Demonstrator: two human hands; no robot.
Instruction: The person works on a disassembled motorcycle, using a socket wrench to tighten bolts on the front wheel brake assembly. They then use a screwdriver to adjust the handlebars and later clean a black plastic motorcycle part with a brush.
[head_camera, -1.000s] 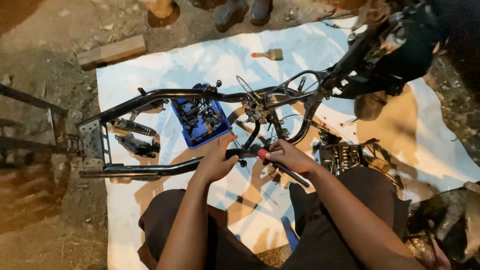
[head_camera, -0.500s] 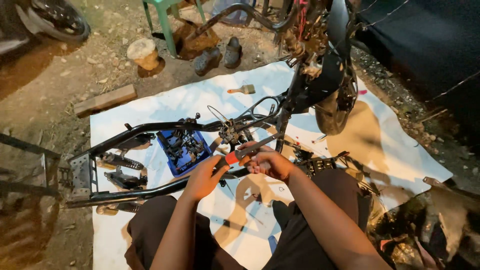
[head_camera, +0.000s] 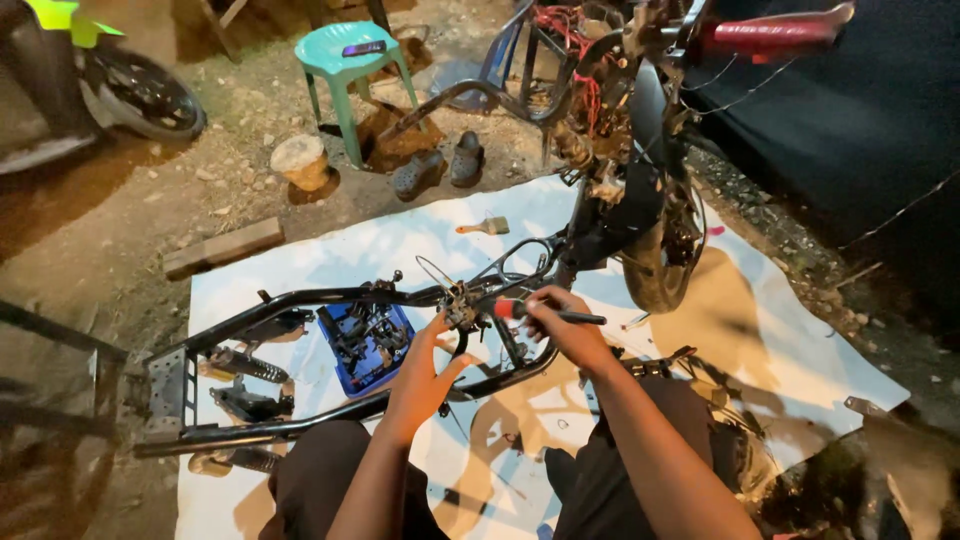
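Outside on dirt ground, a big white sheet (head_camera: 330, 255) is spread out, and the person sits on it. At nine o'clock lies a long black metal motorbike frame (head_camera: 300, 298), flat on the sheet. Inside the frame sits a blue plastic tray of small metal parts (head_camera: 362, 342). A black spring shock (head_camera: 240, 365) lies near the frame's left end.

At the middle, the left hand (head_camera: 425, 372) is spread wide, fingers (head_camera: 437, 327) up against a small metal part with wires (head_camera: 462, 305) on the frame. It holds nothing tight.

Just to the right, the right hand (head_camera: 565, 330) is closed around a screwdriver with a red and black handle (head_camera: 540, 312). The tool looks light and stiff. Its handle is the good place to hold it. The frame looks heavy and hard, and its wires look thin and easy to bend.

At twelve o'clock stand a green plastic stool (head_camera: 350, 60), dark shoes (head_camera: 440, 168) and a small paintbrush (head_camera: 486, 227). At one o'clock the bike's front end (head_camera: 640, 200) stands up tall.
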